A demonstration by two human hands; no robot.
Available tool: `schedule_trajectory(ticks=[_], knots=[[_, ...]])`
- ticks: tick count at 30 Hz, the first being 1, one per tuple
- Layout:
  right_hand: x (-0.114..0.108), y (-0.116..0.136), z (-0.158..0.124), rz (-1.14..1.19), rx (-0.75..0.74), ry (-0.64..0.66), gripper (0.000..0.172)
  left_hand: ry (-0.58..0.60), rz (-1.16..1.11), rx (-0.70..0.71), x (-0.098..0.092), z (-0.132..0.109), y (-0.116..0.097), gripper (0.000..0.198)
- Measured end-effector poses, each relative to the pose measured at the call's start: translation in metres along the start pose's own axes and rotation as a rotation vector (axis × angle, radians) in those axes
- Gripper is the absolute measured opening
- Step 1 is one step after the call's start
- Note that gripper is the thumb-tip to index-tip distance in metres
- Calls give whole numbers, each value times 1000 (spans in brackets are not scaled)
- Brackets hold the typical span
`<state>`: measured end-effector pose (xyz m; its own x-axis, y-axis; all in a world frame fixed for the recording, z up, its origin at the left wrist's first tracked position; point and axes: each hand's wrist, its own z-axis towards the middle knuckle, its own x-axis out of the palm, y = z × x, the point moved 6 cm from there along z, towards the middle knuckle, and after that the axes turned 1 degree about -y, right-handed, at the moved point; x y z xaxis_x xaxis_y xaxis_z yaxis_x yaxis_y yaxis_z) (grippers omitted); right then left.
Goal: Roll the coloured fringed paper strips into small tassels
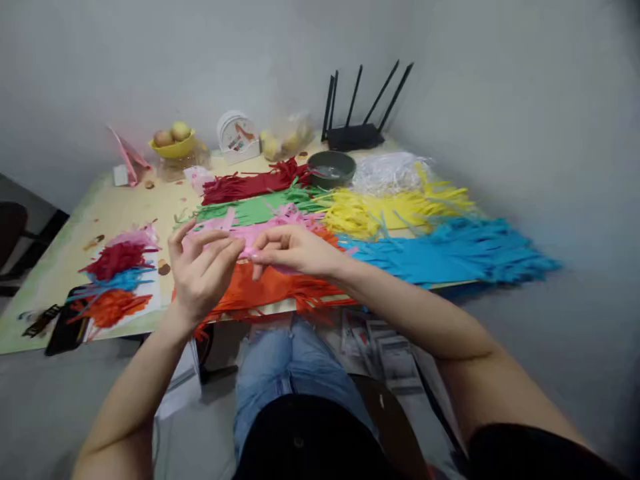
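Note:
My left hand [203,270] and my right hand [295,250] meet above the table's near edge. Both pinch a small pink paper strip [247,252] between their fingertips. Under them lie piles of fringed paper: orange [270,287], pink [260,227], green [255,208], dark red [250,183], yellow [385,210] and blue [445,250]. At the left, a white sheet [153,293] carries finished tufts of red [117,257], blue [123,279] and orange [110,307] paper.
A wooden table [113,207] stands in a grey corner. At its back sit a yellow fruit bowl [173,143], a white round tin [235,133], a bagged fruit [285,140], a black router [357,133], a dark bowl [333,167] and white shredded plastic [390,170]. A black phone [65,330] lies front left.

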<state>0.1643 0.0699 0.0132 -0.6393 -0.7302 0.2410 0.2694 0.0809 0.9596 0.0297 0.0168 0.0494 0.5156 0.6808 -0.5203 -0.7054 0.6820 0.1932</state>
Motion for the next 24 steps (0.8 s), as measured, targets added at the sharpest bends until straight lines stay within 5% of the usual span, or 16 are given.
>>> schedule_trajectory(ticks=[6,11,16,20,22,24], knots=[[13,16,2,56,-242,-31,30,-163,-328,-451,4,3,3,14],[9,27,11,-35,-382,-174,28,-172,-721,-845,20,7,17,15],[0,23,15,-215,-503,-352,21,-195,-774,-989,37,1,24,26],[-7,33,11,-731,-571,-439,14,-258,-705,-1014,39,-3,30,23],[-13,42,9,-944,-612,-442,12,-190,-723,-1017,41,-2,35,23],[-21,47,11,-964,-630,-359,11,5,-827,-1017,52,-1,38,26]])
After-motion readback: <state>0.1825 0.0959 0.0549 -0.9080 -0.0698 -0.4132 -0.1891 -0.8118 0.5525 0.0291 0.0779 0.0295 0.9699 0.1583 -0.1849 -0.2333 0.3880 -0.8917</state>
